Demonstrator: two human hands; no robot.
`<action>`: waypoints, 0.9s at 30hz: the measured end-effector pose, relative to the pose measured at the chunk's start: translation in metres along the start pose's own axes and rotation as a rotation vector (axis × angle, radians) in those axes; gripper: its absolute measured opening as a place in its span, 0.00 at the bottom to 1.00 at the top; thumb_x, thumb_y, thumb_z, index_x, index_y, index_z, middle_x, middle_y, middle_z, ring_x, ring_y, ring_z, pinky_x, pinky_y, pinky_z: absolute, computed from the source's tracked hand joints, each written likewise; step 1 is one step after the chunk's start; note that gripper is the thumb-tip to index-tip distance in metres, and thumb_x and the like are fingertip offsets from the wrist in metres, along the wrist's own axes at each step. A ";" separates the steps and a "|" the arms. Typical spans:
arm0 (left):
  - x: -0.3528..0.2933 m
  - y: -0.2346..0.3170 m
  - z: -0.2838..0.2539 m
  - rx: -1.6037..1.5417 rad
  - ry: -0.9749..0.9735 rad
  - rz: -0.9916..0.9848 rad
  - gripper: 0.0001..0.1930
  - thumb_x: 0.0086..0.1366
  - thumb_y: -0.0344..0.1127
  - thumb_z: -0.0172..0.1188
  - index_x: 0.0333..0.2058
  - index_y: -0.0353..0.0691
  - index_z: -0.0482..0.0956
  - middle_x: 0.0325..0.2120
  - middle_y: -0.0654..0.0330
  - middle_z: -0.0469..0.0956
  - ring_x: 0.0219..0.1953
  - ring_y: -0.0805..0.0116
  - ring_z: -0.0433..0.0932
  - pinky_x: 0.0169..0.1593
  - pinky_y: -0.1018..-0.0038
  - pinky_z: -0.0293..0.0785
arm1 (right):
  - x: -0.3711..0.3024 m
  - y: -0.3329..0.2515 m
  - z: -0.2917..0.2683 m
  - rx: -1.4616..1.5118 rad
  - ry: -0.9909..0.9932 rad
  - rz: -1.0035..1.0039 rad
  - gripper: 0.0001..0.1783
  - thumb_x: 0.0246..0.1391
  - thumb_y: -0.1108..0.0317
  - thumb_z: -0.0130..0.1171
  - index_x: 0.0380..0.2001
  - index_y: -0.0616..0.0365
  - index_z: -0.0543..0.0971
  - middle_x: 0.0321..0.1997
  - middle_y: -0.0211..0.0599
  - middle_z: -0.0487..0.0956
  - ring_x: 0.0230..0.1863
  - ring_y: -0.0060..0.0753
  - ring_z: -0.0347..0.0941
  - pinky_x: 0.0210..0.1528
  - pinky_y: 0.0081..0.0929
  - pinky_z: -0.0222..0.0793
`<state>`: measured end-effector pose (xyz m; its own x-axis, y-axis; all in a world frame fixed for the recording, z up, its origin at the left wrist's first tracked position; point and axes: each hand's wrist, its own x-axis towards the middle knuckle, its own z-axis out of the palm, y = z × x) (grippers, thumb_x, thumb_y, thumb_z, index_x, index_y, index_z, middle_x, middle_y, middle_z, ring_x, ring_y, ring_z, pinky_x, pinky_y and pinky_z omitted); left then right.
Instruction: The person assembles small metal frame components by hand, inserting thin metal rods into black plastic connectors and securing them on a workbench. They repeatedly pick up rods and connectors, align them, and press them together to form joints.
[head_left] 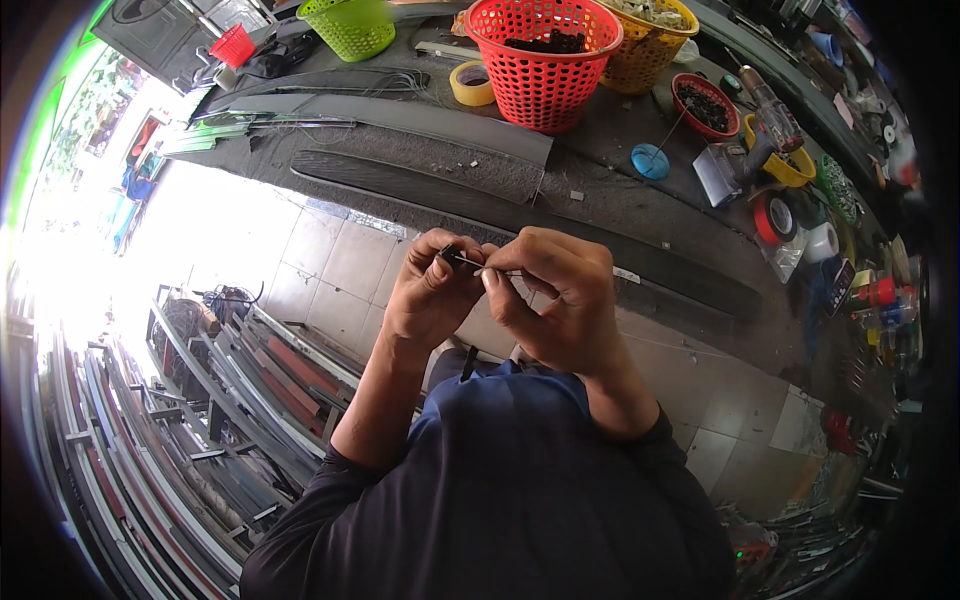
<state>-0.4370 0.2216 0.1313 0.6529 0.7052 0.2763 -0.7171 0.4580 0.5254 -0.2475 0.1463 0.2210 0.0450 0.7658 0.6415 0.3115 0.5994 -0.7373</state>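
My left hand (432, 290) pinches a small black part (449, 256) between thumb and fingers, in front of my chest. Close beside it, my right hand (560, 295) has thumb and forefinger pressed together on a thin pale strand (468, 262). That strand runs from the fingertips to the black part; whether it is cord or wire I cannot tell. Both hands are held over the near edge of the workbench, and my fingers hide part of the black piece.
On the dark workbench (400, 185) stand a red basket (545, 75) of black pieces, a green basket (350, 28) and a yellow basket (640, 55). A tape roll (472, 84) lies beside them. A drill (772, 110) is at right. Metal profiles (240, 410) fill a rack at left.
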 end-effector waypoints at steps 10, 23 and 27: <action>0.002 -0.003 0.005 -0.011 0.033 -0.011 0.13 0.75 0.37 0.76 0.55 0.46 0.89 0.50 0.58 0.83 0.55 0.56 0.86 0.61 0.59 0.85 | -0.004 0.007 0.004 -0.048 0.008 -0.011 0.06 0.54 0.78 0.74 0.35 0.59 0.86 0.27 0.34 0.81 0.24 0.29 0.76 0.28 0.30 0.70; -0.001 -0.006 -0.004 0.151 0.047 -0.051 0.12 0.73 0.28 0.77 0.52 0.39 0.91 0.48 0.56 0.85 0.53 0.64 0.85 0.58 0.69 0.82 | -0.011 0.012 -0.002 -0.102 -0.067 0.054 0.05 0.58 0.74 0.74 0.35 0.59 0.85 0.29 0.39 0.84 0.30 0.41 0.85 0.34 0.36 0.78; 0.000 -0.005 -0.005 0.133 0.059 -0.061 0.12 0.71 0.27 0.78 0.52 0.38 0.91 0.48 0.56 0.86 0.52 0.65 0.85 0.58 0.70 0.82 | -0.013 0.013 -0.005 -0.091 -0.074 0.082 0.07 0.56 0.73 0.76 0.36 0.57 0.86 0.31 0.39 0.85 0.33 0.43 0.87 0.36 0.37 0.81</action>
<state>-0.4345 0.2219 0.1241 0.6760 0.7106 0.1950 -0.6352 0.4278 0.6430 -0.2395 0.1428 0.2037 0.0043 0.8284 0.5602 0.3950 0.5132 -0.7619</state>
